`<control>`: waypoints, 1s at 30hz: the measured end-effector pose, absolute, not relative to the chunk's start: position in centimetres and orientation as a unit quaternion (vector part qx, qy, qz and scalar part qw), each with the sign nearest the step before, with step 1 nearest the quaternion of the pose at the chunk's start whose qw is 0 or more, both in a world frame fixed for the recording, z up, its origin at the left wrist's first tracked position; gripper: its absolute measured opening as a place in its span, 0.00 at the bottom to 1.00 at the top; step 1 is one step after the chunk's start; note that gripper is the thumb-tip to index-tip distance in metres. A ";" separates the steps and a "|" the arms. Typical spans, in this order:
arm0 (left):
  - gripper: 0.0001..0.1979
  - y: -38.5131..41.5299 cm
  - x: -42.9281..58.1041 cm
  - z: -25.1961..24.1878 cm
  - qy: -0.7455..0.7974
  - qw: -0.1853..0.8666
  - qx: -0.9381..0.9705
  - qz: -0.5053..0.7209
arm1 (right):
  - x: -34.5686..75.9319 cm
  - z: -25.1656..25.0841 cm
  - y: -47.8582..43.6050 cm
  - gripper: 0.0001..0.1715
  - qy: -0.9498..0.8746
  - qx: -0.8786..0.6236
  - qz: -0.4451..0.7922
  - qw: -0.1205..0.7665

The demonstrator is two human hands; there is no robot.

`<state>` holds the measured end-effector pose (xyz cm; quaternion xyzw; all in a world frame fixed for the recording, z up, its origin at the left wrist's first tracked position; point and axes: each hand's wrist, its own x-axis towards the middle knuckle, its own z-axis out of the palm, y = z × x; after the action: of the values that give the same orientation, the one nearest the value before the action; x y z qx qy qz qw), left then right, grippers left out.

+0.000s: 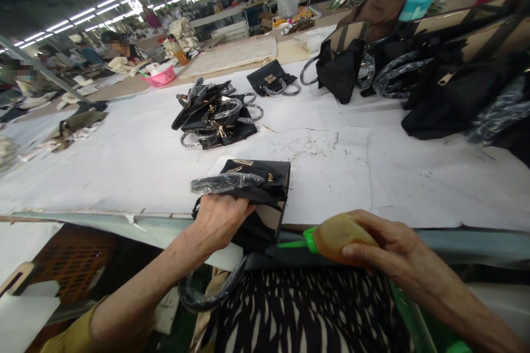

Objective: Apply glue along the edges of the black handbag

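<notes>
My left hand (pixel 223 220) is closed around a black handbag piece (pixel 273 176) at the table's front edge. The piece has gold fittings and a handle wrapped in clear plastic (pixel 227 182); a second wrapped handle (pixel 211 295) hangs below the edge. In my right hand (pixel 385 240) is a yellowish squeeze bottle (pixel 342 234) with a green nozzle (pixel 296 244), fingers wrapped round its body. The nozzle points left, its tip at the lower right edge of the handbag piece; whether it touches, I cannot tell.
Beyond lies a pile of black handbag pieces (pixel 223 113), with a single piece (pixel 271 77) behind it. Larger black bags (pixel 455 88) stand along the right. A pink basin (pixel 159 76) sits further back. Co-workers are at the far left and upper right.
</notes>
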<state>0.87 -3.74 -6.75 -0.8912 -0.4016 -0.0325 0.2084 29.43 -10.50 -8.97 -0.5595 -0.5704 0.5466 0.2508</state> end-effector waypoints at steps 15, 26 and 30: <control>0.11 -3.2 1.0 -6.6 -0.422 0.197 -0.884 -0.033 | 28.1 -11.4 -13.9 0.19 -0.372 -0.615 0.595 0.358; 0.12 -3.0 1.0 -6.4 -0.393 0.255 -0.881 -0.070 | 28.1 -12.8 -14.9 0.20 -0.308 -0.594 0.635 0.386; 0.12 -2.9 1.1 -6.5 -0.395 0.258 -0.879 -0.067 | 28.1 -13.1 -15.4 0.20 -0.282 -0.570 0.668 0.386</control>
<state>1.14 -2.94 -6.46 -0.8791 -0.3953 -0.0667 0.2576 28.13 -15.40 -13.14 -0.5700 -0.2821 0.6683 0.3858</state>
